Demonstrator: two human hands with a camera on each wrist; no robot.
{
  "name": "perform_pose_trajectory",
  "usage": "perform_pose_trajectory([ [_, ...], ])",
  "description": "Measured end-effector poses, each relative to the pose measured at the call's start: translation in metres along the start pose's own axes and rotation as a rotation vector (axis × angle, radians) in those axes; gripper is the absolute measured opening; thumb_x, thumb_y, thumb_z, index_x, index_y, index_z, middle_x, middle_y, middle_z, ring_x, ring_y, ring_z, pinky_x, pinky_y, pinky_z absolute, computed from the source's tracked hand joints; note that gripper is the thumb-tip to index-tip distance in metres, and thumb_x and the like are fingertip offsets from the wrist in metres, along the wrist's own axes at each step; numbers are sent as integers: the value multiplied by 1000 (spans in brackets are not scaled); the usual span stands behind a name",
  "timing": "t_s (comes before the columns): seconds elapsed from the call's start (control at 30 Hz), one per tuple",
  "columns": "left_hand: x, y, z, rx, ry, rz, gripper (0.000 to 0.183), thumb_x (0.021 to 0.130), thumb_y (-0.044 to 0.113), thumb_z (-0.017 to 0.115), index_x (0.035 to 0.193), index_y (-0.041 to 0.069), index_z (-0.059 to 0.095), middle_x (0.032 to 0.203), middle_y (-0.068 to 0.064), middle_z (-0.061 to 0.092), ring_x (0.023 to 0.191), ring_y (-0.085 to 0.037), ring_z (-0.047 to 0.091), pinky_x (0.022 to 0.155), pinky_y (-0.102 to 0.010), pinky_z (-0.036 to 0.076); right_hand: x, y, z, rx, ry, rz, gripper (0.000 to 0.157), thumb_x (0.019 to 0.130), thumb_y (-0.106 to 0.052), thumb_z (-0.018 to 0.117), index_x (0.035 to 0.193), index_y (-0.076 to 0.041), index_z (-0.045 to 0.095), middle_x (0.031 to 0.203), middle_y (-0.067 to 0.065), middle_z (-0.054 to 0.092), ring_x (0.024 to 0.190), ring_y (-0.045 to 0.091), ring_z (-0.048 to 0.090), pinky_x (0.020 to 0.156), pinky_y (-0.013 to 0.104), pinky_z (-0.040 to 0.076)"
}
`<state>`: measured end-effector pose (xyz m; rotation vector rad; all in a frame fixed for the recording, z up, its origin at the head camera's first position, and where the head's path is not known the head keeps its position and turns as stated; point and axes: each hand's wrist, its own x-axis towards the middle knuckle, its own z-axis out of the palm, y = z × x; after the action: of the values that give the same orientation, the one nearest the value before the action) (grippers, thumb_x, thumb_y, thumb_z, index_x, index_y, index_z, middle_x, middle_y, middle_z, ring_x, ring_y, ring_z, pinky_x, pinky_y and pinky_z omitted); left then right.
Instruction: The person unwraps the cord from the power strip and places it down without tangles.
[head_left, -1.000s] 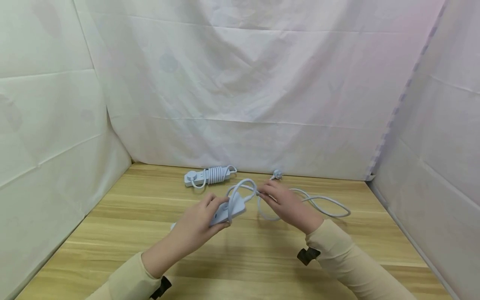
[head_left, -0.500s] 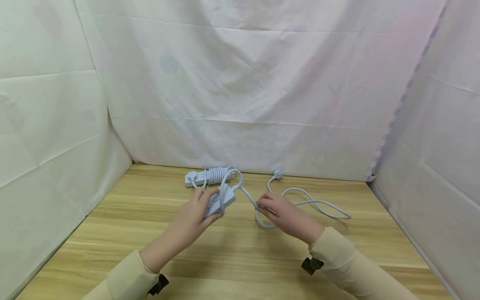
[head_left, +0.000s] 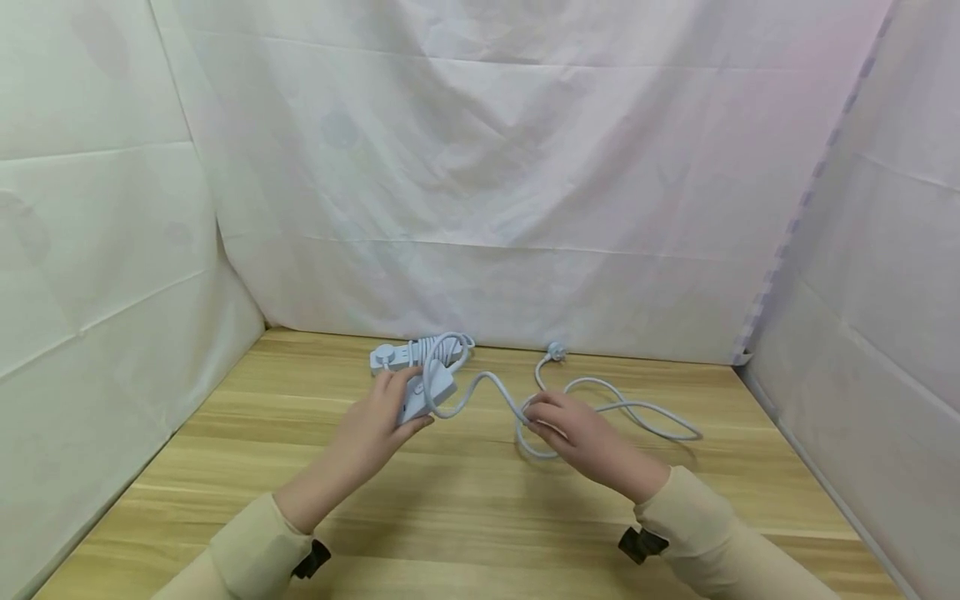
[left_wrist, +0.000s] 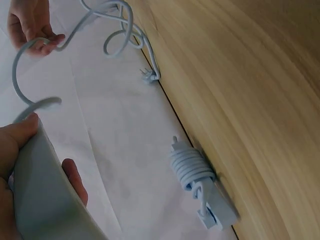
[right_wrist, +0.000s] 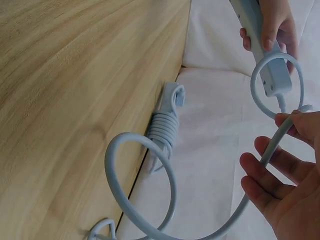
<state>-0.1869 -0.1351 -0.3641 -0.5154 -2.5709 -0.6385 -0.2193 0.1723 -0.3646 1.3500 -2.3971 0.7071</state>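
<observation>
The left hand grips a power strip — the right hand pinches its cord. A wrapped strip lies behind.

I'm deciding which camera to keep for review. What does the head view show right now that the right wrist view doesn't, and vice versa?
Only the head view: the cream sleeves, the dark wrist devices and the loose plug near the table's far edge.

Only the right wrist view: the palm side of the right hand.

Both: the left hand gripping the held power strip, the right hand on its cord, and the wrapped power strip.
</observation>
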Motion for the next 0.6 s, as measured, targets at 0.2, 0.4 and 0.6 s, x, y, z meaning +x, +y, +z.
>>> perform_pose_trajectory([
  [0.2, 4, -8, -4, 44, -23, 16, 68, 83, 27, 79, 137, 4, 46, 112, -15, 54, 84, -21, 54, 66, -40, 50, -8, 1, -12, 22, 11, 131, 11, 99, -10, 56, 107, -13, 63, 112, -1, 61, 102, 16, 60, 82, 36, 52],
  [0.4, 4, -15, -4, 64, -28, 16, 73, 81, 27, 81, 139, 4, 45, 112, -16, 54, 82, -21, 53, 63, -38, 49, -19, 2, -26, 47, 45, 222, 11, 101, -16, 54, 111, -20, 58, 118, 0, 60, 111, 19, 58, 87, 44, 50],
  [0.6, 5, -20, -6, 60, -28, 6, 77, 77, 24, 84, 139, 2, 45, 109, -16, 54, 79, -20, 52, 64, -36, 49, -23, 4, -35, 91, 138, 253, 14, 102, -14, 51, 113, -19, 58, 111, -6, 63, 105, 15, 61, 86, 46, 50],
])
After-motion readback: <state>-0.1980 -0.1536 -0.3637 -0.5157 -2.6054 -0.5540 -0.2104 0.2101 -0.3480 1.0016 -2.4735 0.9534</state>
